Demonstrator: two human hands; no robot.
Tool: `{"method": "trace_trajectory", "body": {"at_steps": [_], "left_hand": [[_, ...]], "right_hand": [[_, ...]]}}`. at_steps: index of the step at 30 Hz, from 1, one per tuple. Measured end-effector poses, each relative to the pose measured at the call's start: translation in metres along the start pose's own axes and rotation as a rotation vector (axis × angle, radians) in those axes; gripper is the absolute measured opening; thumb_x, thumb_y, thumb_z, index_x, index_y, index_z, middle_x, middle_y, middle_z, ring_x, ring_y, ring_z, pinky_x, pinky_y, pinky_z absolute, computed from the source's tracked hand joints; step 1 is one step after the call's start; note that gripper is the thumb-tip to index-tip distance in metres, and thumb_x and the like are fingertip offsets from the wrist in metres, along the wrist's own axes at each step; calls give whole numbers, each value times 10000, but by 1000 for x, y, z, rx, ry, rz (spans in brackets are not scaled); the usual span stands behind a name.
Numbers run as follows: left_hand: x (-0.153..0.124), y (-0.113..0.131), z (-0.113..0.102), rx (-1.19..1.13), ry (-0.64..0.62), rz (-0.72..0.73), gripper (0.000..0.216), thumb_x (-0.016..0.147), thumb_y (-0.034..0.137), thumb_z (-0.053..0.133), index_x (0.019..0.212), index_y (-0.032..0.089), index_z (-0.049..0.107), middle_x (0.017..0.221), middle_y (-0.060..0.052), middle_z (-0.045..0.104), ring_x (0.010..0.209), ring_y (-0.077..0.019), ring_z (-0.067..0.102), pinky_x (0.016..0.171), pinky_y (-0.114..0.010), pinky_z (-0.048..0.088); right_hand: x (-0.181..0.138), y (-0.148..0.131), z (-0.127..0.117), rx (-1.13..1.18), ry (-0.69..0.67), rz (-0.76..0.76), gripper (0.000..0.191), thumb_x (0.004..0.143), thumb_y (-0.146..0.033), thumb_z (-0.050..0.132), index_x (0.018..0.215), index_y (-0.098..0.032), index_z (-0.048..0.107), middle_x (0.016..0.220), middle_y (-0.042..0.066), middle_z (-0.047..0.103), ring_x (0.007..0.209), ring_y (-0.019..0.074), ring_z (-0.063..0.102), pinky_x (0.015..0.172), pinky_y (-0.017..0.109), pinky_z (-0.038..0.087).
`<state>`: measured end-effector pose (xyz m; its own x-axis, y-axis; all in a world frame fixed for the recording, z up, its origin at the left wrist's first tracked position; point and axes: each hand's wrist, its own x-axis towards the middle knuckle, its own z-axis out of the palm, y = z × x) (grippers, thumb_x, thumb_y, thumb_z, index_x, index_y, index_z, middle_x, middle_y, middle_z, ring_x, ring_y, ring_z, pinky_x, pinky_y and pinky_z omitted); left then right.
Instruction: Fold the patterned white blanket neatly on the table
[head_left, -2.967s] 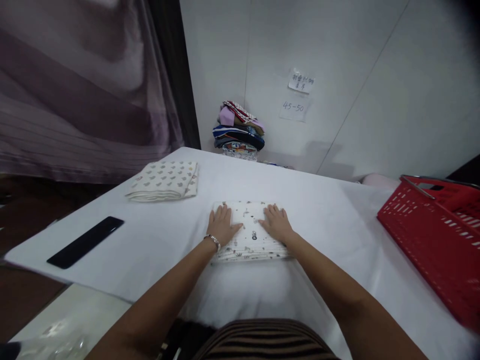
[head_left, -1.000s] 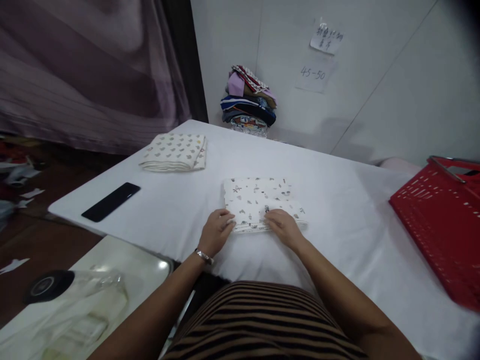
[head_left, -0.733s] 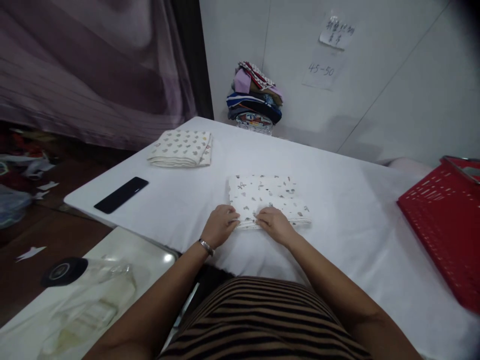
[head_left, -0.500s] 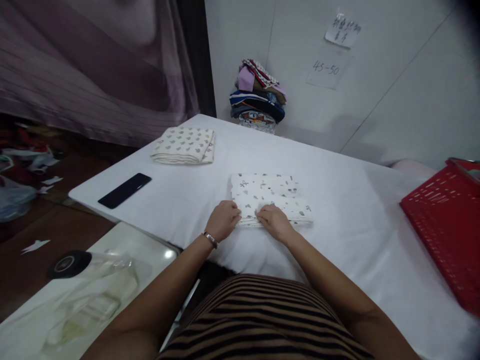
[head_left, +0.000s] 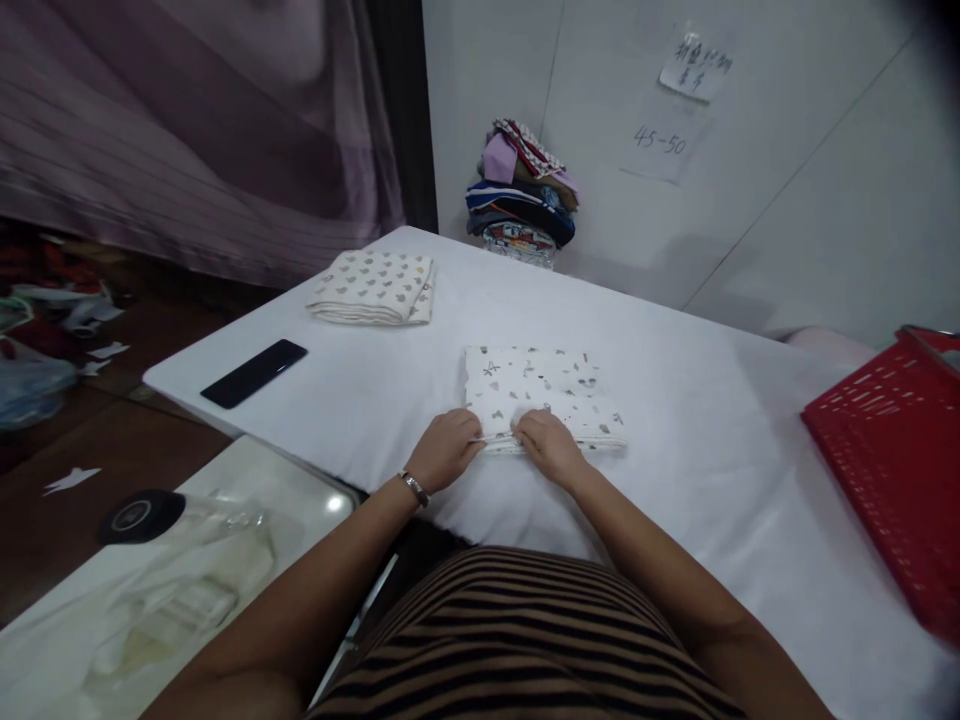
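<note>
A white cloth (head_left: 536, 385) with a small scattered print lies folded into a rectangle on the white-covered table (head_left: 675, 400). Its near edge shows several layers. My left hand (head_left: 448, 445) pinches the near left corner of this cloth. A little to the right, my right hand (head_left: 549, 442) grips the same near edge between thumb and fingers. A short strip of the edge is drawn tight between the two hands. Farther back on the left rests another folded cloth (head_left: 373, 287), cream with a repeated grey-green motif, touched by neither hand.
A black phone (head_left: 255, 373) lies near the table's left edge. On the right stands a red perforated basket (head_left: 892, 470). A pile of folded clothes (head_left: 523, 195) is against the wall. A lower white surface (head_left: 300, 500) at left holds a round black object (head_left: 141, 516) and clear plastic.
My left hand has moved slightly down, and the edge strip between my hands looks more taut. My right hand stays nearly in place. The camera view has shifted a little.
</note>
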<state>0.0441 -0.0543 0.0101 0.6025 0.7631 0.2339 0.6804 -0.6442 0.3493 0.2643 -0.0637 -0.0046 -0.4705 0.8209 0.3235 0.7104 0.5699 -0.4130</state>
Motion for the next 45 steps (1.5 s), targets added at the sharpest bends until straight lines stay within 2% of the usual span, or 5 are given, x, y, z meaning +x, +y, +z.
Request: {"method": "trace_trajectory", "body": {"at_steps": [8,19,26,33,45], "left_hand": [[6,-4,-3,22,-37,19,116,847,253,526,815,184,614,913,-43,616,903,-182,523,800,-337,404],[-8,3,2,123,74,99,222,907,229,406,806,170,595,867,-50,606,865,-174,519,801,-347,393],[-17,-3,10,49,61,84,182,855,290,517,992,203,598,1010,-58,609,985,-193,523,856,-370,397],[-16,-8,5,47,73,74,203,855,276,516,1029,205,593,1038,-61,621,994,-199,534,862,-381,403],[-27,-10,19,127,230,54,210,873,247,481,1016,227,633,1027,-67,629,1030,-210,524,862,-406,431]], "right_hand": [[-3,1,0,5,10,-46,178,902,-269,476,914,-175,627,883,76,613,851,186,520,775,311,411],[-8,-3,-1,-4,46,-74,241,921,-225,398,842,-166,618,855,88,616,836,193,518,748,324,421],[-12,1,1,-30,-18,-94,215,895,-294,487,1012,-181,628,952,94,621,902,208,521,786,348,413],[-13,-2,4,-17,36,-48,238,914,-260,441,953,-194,667,929,84,633,882,193,532,778,332,410],[-18,-12,13,-160,47,-15,215,899,-220,465,901,-213,679,889,52,649,843,182,522,730,309,356]]}}
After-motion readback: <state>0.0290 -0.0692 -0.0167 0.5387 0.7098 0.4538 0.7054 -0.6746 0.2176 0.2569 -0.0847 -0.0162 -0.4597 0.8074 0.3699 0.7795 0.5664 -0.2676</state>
